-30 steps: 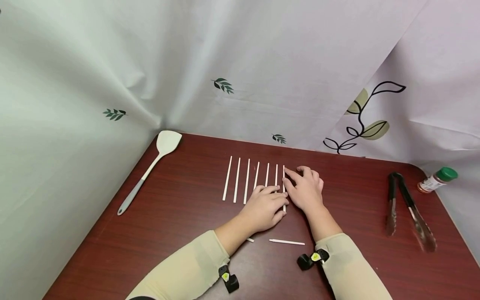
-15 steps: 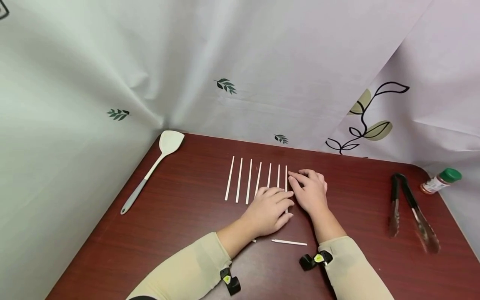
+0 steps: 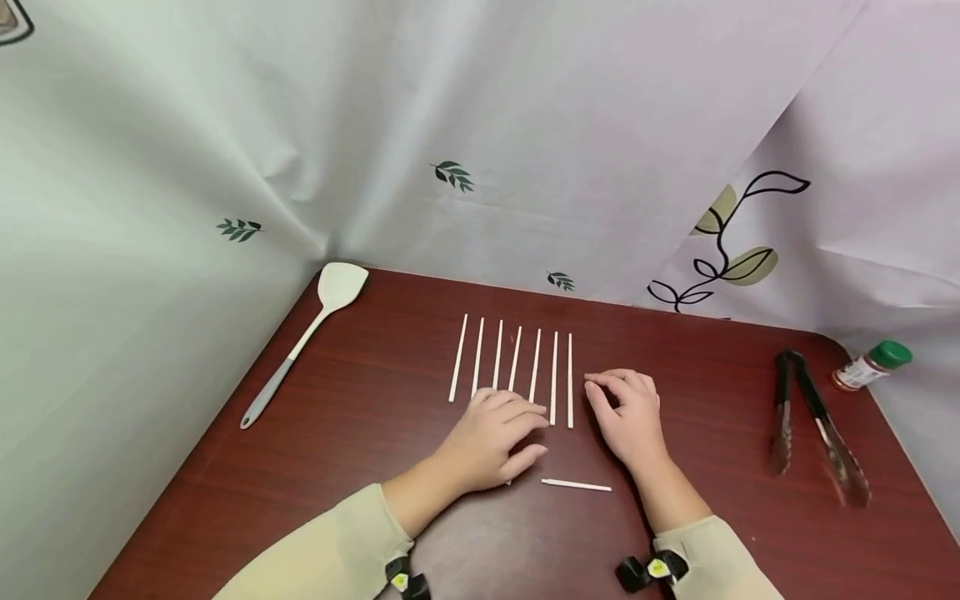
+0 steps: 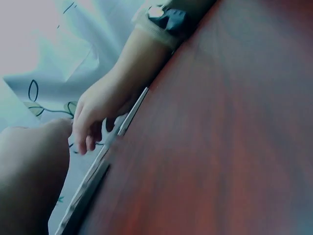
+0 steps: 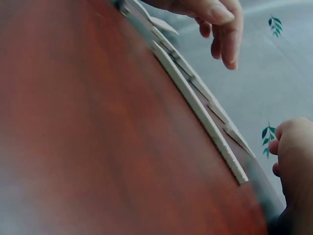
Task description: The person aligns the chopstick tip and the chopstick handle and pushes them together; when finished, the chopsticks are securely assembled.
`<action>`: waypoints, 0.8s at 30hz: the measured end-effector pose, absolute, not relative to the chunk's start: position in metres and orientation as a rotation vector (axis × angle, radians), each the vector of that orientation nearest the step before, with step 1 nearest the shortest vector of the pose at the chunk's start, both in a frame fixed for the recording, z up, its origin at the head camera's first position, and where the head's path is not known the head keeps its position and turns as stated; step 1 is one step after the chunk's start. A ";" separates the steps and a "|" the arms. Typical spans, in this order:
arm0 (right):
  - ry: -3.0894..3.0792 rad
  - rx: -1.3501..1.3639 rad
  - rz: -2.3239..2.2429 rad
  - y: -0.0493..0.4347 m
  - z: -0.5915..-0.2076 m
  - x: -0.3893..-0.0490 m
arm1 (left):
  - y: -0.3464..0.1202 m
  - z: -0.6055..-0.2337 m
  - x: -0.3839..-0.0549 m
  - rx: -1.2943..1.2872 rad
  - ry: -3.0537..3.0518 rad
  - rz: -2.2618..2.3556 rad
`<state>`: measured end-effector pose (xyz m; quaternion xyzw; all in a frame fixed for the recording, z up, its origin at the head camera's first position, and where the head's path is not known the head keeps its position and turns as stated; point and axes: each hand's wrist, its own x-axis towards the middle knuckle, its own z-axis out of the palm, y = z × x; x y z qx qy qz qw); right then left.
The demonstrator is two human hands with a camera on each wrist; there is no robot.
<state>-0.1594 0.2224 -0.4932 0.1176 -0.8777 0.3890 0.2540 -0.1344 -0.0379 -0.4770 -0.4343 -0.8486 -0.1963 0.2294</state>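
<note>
Several thin white sticks stand side by side in a row on the dark red table, all pointing away from me; the rightmost stick (image 3: 570, 381) is fully visible. My left hand (image 3: 498, 437) is over the near ends of the middle sticks, hiding them, fingers relaxed and holding nothing. Just right of the row is my right hand (image 3: 628, 412), its fingers loosely bent and apart from the rightmost stick. Nearer to me, one stick (image 3: 576, 484) lies crosswise. The right wrist view shows this crosswise stick (image 5: 200, 112) close up, with my left hand (image 5: 220, 24) raised beyond it.
A white spatula (image 3: 303, 337) with a grey handle lies along the table's left edge. To the right are metal tongs (image 3: 821, 417) with black handles and a green-capped spice jar (image 3: 873, 365). A patterned white curtain (image 3: 570, 167) hangs behind the table (image 3: 360, 375).
Both hands have come away from the rightmost stick: the left hand back towards me and to the left, the right hand slightly back and to the right. The row stays in place.
</note>
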 end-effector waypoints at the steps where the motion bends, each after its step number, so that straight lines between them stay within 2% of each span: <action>1: -2.377 0.335 1.056 0.222 -0.493 -0.155 | -0.043 -0.477 -0.132 -1.188 -2.344 -0.559; 11: -2.298 0.503 1.048 0.215 -0.495 -0.118 | -0.083 -0.485 -0.109 -1.171 -2.467 -0.737; 16: -2.358 0.592 1.085 0.214 -0.492 -0.099 | -0.091 -0.485 -0.103 -1.224 -2.485 -0.738; 24: -2.433 0.879 0.970 0.217 -0.494 -0.081 | -0.092 -0.488 -0.102 -1.287 -2.430 -0.697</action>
